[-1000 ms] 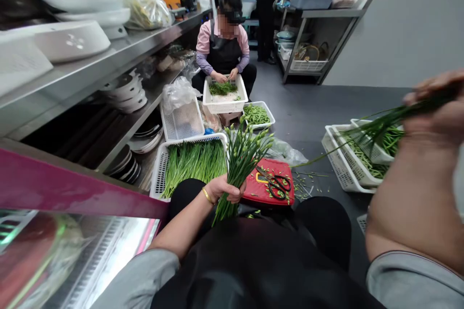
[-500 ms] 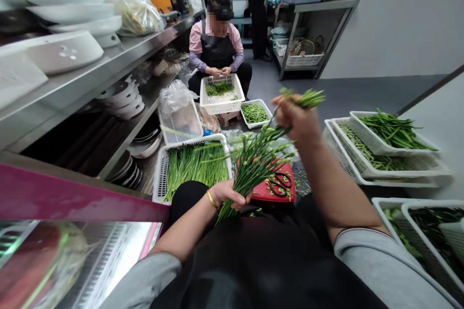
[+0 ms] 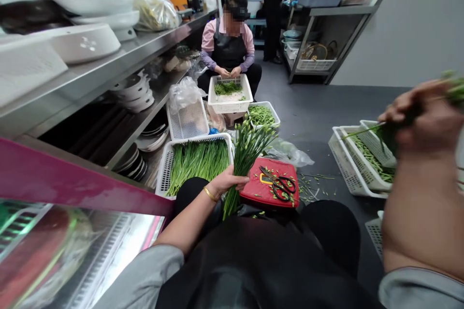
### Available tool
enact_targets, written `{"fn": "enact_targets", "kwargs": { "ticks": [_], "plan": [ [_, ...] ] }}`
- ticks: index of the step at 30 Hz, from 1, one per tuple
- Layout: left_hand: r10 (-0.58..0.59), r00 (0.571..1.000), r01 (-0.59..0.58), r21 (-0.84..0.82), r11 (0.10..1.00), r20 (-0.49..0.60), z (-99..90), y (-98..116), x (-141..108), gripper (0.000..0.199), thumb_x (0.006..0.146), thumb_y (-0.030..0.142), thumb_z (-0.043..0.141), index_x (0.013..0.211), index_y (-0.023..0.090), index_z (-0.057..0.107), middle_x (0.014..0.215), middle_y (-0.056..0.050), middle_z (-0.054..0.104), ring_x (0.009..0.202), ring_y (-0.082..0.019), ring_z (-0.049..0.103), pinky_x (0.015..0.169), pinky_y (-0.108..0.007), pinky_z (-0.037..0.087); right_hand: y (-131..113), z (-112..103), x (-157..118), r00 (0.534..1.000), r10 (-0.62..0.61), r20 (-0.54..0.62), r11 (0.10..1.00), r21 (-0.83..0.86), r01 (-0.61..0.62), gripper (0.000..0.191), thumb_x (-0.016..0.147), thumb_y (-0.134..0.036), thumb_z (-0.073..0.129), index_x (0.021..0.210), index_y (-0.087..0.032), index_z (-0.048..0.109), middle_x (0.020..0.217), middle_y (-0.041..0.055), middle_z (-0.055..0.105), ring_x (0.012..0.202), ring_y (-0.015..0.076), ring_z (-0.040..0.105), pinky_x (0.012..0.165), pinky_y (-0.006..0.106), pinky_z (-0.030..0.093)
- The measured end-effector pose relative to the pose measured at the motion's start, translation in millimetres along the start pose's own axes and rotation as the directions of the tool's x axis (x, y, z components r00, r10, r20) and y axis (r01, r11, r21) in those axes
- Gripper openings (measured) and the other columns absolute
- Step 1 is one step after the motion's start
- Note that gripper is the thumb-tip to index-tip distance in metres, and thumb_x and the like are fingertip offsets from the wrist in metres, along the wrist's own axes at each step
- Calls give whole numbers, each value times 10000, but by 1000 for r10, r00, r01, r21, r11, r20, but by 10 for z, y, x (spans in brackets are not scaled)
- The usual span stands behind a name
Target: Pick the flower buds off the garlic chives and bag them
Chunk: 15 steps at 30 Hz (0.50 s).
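Note:
My left hand [image 3: 229,181] is closed around a bunch of flowering chives [image 3: 250,147], buds at the upper ends and cut stems pointing down over my lap. Far to the right, my right hand [image 3: 422,116] is raised and smeared by motion. It grips a smaller bundle of flowering chives [image 3: 457,91], partly outside the view. Black scissors [image 3: 281,186] lie on a red box [image 3: 253,188] strewn with bits of bud. Beyond my left knee, a white basket [image 3: 165,169] holds long green stems [image 3: 199,161] laid side by side.
Opposite me, a seated person [image 3: 232,43] works over a white basket [image 3: 232,106] of greens. Another person [image 3: 275,9] stands behind. Baskets of beans [image 3: 348,161] stand at right, under my forearm. A steel shelf [image 3: 163,41] with dishes runs along the left. Trimmings [image 3: 311,186] litter the floor.
My right hand has swung from above the bunch out to the far right, carrying the small bundle. My left hand keeps its bunch, now more upright. The view has turned slightly left.

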<state>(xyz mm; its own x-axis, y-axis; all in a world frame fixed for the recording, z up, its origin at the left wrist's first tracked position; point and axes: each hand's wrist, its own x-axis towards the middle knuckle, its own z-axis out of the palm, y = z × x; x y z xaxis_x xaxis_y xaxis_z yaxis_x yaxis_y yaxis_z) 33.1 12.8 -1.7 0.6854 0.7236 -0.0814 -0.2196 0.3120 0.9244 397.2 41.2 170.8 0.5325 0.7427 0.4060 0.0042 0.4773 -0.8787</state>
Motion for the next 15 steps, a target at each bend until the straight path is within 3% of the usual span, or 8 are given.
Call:
{"fn": "enact_targets", "kwargs": {
  "ticks": [3, 6, 11, 15],
  "plan": [
    [9, 997, 0, 117, 993, -83, 64, 21, 35, 461, 625, 495, 799, 636, 144, 500, 417, 76, 421, 364, -55, 371, 414, -216, 291, 221, 311, -420, 955, 163, 249, 978, 90, -190, 389, 518, -524, 864, 633, -251, 611, 444, -92, 278, 335, 38, 154, 353, 268, 42],
    [23, 992, 7, 232, 973, -126, 104, 38, 44, 476, 639, 530, 776, 623, 148, 492, 424, 71, 430, 371, -54, 375, 417, -211, 286, 329, 533, -745, 892, 238, 384, 965, 14, -263, 313, 603, -462, 830, 743, -216, 696, 414, -101, 271, 335, 35, 175, 356, 246, 53],
    [43, 985, 17, 334, 943, -169, 142, 30, 49, 475, 660, 558, 739, 639, 153, 493, 440, 72, 427, 394, -58, 369, 431, -211, 286, 335, 909, -1047, 839, 286, 462, 956, -198, -217, 324, 684, -421, 763, 836, -136, 733, 426, -89, 327, 391, 38, 242, 377, 219, 151],
    [78, 975, 11, 398, 917, -207, 159, -33, 70, 460, 661, 545, 732, 653, 157, 486, 486, 73, 431, 446, -60, 367, 462, -208, 300, 406, 1143, -1093, 837, 272, 474, 961, -185, -207, 354, 642, -446, 789, 809, -139, 733, 442, -86, 329, 424, 50, 276, 396, 221, 225]
  ]
}}
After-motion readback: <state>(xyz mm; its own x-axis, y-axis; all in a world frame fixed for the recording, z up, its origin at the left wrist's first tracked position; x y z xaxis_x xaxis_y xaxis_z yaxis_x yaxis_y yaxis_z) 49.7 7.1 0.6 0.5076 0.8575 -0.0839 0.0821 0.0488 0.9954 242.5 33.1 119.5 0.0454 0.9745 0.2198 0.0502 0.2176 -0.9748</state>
